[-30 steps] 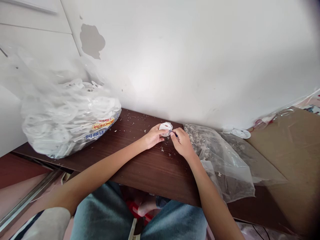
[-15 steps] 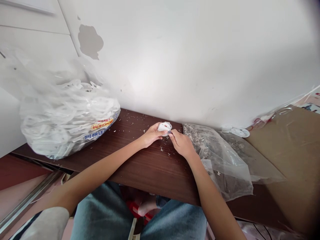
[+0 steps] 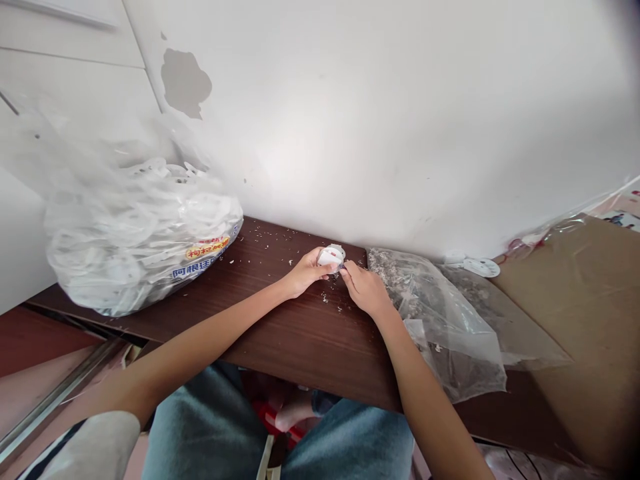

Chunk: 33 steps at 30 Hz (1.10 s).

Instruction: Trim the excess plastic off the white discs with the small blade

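Note:
My left hand is closed around a small white rounded piece with a reddish mark on its face, held just above the brown table. At its right edge, my right hand is closed in a pinch. Something small and dark shows at the right fingertips, too small to name. Whitish scraps lie scattered on the table below and behind the hands.
A large clear bag full of white pieces stands at the left. To the right lies a clear plastic bag holding greyish scraps. Flat white pieces rest by the wall, near brown cardboard.
The white piece has turned slightly in my left hand, showing more of its face. Both hands stay in nearly the same place. The whole view has shifted a little.

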Each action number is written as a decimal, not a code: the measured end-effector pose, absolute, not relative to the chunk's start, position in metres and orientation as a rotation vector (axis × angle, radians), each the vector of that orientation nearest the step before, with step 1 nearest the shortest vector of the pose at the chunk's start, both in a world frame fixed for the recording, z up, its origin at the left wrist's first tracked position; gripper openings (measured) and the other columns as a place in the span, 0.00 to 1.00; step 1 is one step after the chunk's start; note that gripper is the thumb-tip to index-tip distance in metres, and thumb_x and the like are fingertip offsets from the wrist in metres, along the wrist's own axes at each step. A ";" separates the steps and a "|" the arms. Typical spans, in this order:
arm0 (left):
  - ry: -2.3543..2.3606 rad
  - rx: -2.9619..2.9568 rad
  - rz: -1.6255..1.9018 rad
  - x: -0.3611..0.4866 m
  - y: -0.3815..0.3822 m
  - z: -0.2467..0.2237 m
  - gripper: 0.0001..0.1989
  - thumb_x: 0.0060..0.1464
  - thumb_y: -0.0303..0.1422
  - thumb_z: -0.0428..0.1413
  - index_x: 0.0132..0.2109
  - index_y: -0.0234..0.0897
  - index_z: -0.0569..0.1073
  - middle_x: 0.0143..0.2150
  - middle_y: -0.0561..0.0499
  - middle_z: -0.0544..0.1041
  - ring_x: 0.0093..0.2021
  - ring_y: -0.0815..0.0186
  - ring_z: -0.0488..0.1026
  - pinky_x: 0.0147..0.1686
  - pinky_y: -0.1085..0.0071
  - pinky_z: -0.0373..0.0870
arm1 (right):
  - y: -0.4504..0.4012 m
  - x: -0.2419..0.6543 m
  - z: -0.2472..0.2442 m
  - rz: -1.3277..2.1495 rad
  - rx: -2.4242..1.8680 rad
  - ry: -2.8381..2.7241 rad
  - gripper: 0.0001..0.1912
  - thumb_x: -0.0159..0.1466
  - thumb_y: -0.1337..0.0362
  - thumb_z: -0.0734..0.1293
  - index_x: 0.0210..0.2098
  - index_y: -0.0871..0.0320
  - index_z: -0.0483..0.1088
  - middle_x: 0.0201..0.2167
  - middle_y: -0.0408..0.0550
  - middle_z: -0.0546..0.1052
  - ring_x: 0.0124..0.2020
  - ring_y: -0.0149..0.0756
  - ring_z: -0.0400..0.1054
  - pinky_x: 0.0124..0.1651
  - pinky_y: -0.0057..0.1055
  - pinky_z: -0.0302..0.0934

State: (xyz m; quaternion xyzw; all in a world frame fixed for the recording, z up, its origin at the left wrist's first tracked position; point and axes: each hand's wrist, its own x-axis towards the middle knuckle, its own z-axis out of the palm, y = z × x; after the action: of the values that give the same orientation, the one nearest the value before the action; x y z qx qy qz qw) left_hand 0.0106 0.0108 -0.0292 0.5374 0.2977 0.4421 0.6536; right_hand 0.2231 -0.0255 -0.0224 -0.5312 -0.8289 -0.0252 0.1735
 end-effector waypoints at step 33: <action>0.687 1.351 1.074 0.015 0.007 -0.033 0.25 0.56 0.45 0.69 0.53 0.36 0.73 0.49 0.46 0.75 0.45 0.64 0.71 0.42 0.68 0.70 | -0.024 0.222 -0.028 -0.086 -1.557 -2.388 0.22 0.81 0.52 0.46 0.50 0.56 0.65 0.36 0.50 0.80 0.34 0.43 0.74 0.33 0.33 0.50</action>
State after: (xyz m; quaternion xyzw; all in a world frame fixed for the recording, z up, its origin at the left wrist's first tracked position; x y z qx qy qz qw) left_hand 0.0145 0.0068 -0.0330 0.5824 0.2963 0.4630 0.5988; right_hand 0.2219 -0.0235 -0.0278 -0.5403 -0.8285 -0.0299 0.1440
